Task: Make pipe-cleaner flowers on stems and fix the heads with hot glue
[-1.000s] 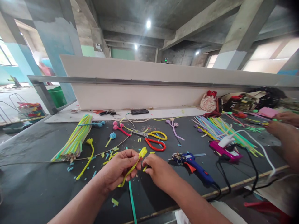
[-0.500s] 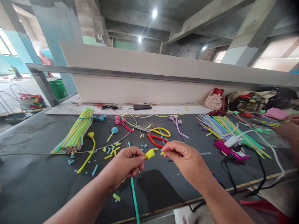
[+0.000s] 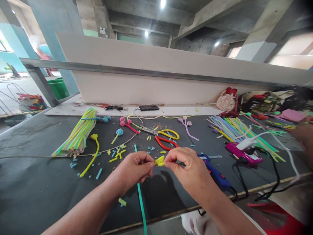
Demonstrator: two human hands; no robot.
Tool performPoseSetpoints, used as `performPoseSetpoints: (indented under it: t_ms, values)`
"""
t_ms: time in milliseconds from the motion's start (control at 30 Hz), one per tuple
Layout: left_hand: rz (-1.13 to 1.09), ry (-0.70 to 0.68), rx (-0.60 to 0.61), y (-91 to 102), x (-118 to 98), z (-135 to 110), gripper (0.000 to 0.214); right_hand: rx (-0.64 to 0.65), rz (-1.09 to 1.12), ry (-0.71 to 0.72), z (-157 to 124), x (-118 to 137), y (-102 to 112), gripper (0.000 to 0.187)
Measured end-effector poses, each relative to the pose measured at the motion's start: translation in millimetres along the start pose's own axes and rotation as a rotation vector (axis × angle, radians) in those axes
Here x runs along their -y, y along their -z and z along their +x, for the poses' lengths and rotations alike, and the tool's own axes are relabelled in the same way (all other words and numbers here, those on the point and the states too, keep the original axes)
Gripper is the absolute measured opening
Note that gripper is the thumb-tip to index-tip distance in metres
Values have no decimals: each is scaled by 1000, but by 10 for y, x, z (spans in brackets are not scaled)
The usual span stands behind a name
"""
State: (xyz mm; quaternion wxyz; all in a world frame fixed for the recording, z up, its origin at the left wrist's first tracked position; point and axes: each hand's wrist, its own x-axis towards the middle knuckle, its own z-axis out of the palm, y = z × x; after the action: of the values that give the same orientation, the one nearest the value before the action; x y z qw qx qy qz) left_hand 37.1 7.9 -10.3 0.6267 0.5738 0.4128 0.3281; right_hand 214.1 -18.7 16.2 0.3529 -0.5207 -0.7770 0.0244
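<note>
Pinched in the fingers of my left hand [image 3: 140, 166] is a small yellow pipe-cleaner piece [image 3: 160, 160], bunched like a flower head. My right hand [image 3: 187, 164] has its thumb and fingertips closed at the right side of that piece, touching it; whether a separate bit is between them is hidden. Scissors [image 3: 158, 133] with one yellow and one red handle loop lie open just beyond my hands. A teal pipe cleaner [image 3: 141, 209] runs beneath my left hand. To the right of my right hand, partly behind it, rests a blue glue gun [image 3: 217, 176].
Pipe-cleaner bundles [image 3: 79, 133] lie left and right, with cut yellow bits [image 3: 118, 151] scattered between. A curved yellow stem [image 3: 97, 156] lies left. A magenta power strip [image 3: 244, 153] with cables sits right. A phone [image 3: 149, 108] lies behind. Another person's hand [image 3: 303, 133] shows at far right.
My right hand has moved left, bringing its fingertips from apart to touching the yellow piece. More of the glue gun shows beside my right forearm. The view has tilted slightly.
</note>
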Motion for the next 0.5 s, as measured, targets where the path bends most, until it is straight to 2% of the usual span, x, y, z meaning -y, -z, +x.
performPoseSetpoints:
  t_ms: [500]
  values:
    - [66, -45, 0, -11, -1, -17, 15, -19, -61, 48, -15, -25, -44, 17]
